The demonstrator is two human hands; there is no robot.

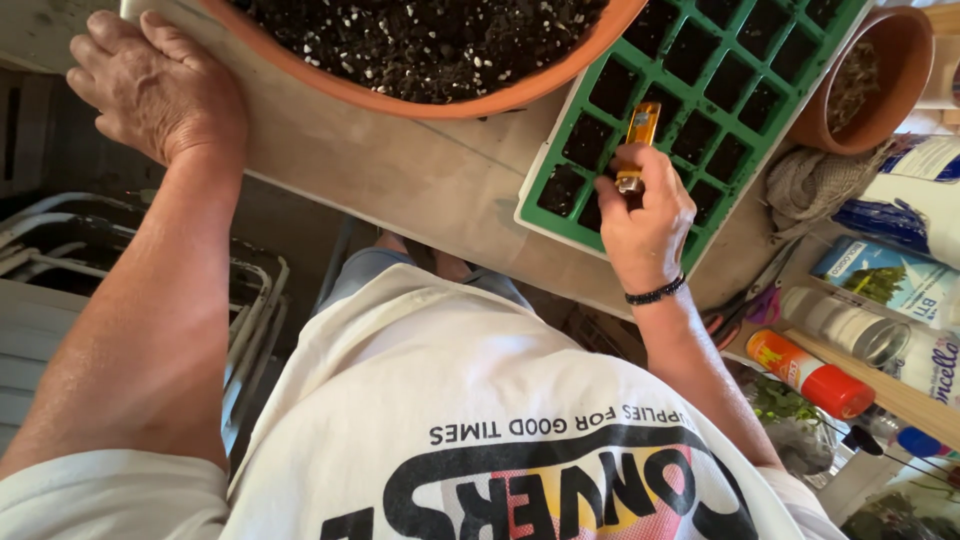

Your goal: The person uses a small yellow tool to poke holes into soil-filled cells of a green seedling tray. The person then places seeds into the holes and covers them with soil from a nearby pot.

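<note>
While her right hand (645, 215) pinched one orange seed packet (640, 135) over the green seed tray (745, 150), left hand (155, 85) lay flat, fingers together, on the table edge (400, 180); two terracotta pots: big one (440, 95) with soil, small one (880, 80) beside the tray.

Glossy green plastic tray (745, 130); matt terracotta bowl (400, 98); rough wood table (400, 175).

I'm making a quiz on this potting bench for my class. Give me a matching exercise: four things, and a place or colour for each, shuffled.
1. left hand
2. right hand
3. seed tray
4. big pot

a. green
b. orange rim, full of soil
c. resting on the table edge
d. holding a small orange packet

Pairs: 1-c, 2-d, 3-a, 4-b
</note>
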